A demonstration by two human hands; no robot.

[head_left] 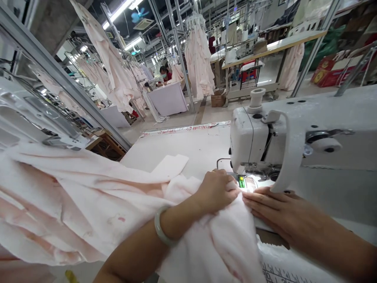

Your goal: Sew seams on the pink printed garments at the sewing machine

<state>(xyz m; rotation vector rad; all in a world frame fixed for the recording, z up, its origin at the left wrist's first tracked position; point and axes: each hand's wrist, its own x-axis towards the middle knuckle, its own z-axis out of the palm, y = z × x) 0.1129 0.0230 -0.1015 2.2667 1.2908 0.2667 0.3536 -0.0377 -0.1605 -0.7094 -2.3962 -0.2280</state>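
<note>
While pink fabric (pixel 218 243) lies against the sewing machine (pixel 253 137), the left hand (pixel 216 191) clamps its folds, fingers (pixel 228 182) gripping; the right hand (pixel 273 208), fingers (pixel 256 200) together and flat, steadies its edge.

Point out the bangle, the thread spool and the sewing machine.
Bangle (pixel 160 229), head view, middle of its band.
Thread spool (pixel 257 96), head view, upper barrel.
Sewing machine (pixel 247 134), head view, white front end.

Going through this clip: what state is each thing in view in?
Left hand: curled over the bunched fabric
Right hand: flat, fingertips against the fabric
Pale pink fabric: bunched, running to the needle area
Sewing machine: needle area lit
Bangle: on the left wrist
Pale pink garments: hanging from racks
</note>
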